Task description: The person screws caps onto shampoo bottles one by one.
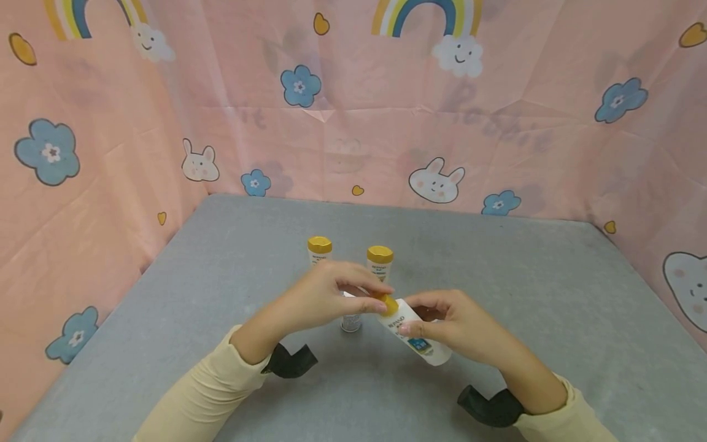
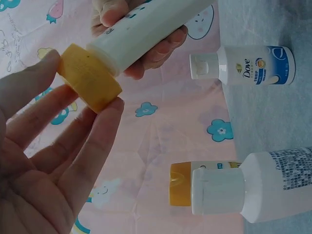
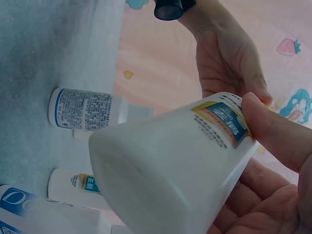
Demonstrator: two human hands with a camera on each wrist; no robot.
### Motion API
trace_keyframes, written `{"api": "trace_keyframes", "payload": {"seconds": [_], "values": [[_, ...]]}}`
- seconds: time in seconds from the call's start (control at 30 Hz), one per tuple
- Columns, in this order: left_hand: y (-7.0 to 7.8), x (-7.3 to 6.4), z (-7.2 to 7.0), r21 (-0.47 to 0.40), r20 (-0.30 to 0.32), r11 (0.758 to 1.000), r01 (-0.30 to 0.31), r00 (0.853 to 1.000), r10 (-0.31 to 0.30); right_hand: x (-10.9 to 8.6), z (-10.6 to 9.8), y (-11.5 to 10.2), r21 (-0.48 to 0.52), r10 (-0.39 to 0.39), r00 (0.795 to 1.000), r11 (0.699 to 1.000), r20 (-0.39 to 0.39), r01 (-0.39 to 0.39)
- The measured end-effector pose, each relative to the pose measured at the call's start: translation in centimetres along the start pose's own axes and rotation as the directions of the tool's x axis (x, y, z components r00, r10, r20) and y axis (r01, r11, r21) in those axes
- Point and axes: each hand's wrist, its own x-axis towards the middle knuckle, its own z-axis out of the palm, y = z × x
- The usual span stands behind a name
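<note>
My right hand [image 1: 455,322] grips a white shampoo-type bottle [image 1: 433,351], thumb on its label and fingers behind. The bottle is tilted, its top toward the left hand and its base toward me. With thumb and fingertips, my left hand [image 1: 326,294] pinches the yellow cap [image 2: 90,78] at its top. In the left wrist view the cap sits against the bottle's neck; I cannot tell whether it is loose. The right wrist view shows the bottle's broad base [image 3: 131,180] close up. Both hands are above the table.
Two yellow-capped bottles stand behind the hands, one left [image 1: 320,245], one right [image 1: 380,256]. A white bottle with dense print [image 1: 350,323] stands partly hidden by the left hand. The left wrist view also shows a Dove bottle [image 2: 243,66]. Pink patterned cloth [image 1: 353,141] surrounds the grey table [image 1: 221,258].
</note>
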Motion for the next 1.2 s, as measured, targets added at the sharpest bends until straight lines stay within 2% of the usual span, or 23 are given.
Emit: {"api": "trace_keyframes", "payload": {"seconds": [0.23,0.4,0.47,0.57,0.7,0.77,0.9,1.1,1.2], "values": [[0.04,-0.10,-0.26,0.029,0.066,0.999,-0.039,0.997,0.037,0.02,-0.04,0.10,-0.019,0.005,1.000,1.000,0.007,-0.005],[0.01,-0.12,-0.39,-0.007,0.088,0.998,-0.058,0.994,0.058,-0.02,-0.05,0.13,-0.029,0.016,1.000,0.999,0.005,-0.016],[0.04,-0.19,-0.42,-0.023,0.086,0.999,-0.046,0.995,0.048,0.00,0.01,0.13,-0.020,0.013,1.000,1.000,0.005,-0.013],[0.16,-0.27,-0.46,-0.048,0.055,0.999,0.009,0.998,-0.006,0.05,0.09,0.21,-0.005,0.000,1.000,1.000,0.003,0.000],[0.39,-0.24,-0.39,-0.036,0.002,0.997,0.075,0.997,-0.075,0.06,0.08,0.28,-0.003,-0.009,1.000,1.000,-0.010,0.009],[0.45,-0.18,-0.32,-0.016,-0.001,0.996,0.084,0.996,-0.084,0.05,0.05,0.24,-0.011,0.001,1.000,1.000,-0.013,-0.001],[0.30,-0.09,-0.23,-0.031,0.034,0.997,0.073,0.997,-0.072,0.02,-0.04,0.19,-0.031,0.013,1.000,0.999,-0.009,-0.014],[0.23,-0.15,-0.40,-0.080,0.082,0.996,0.027,0.996,-0.021,-0.08,-0.09,0.14,-0.041,0.010,1.000,0.999,-0.006,-0.010],[0.27,-0.18,-0.52,-0.073,0.085,0.997,0.035,0.996,-0.029,-0.10,-0.10,0.14,-0.039,0.006,1.000,0.999,-0.006,-0.006]]}}
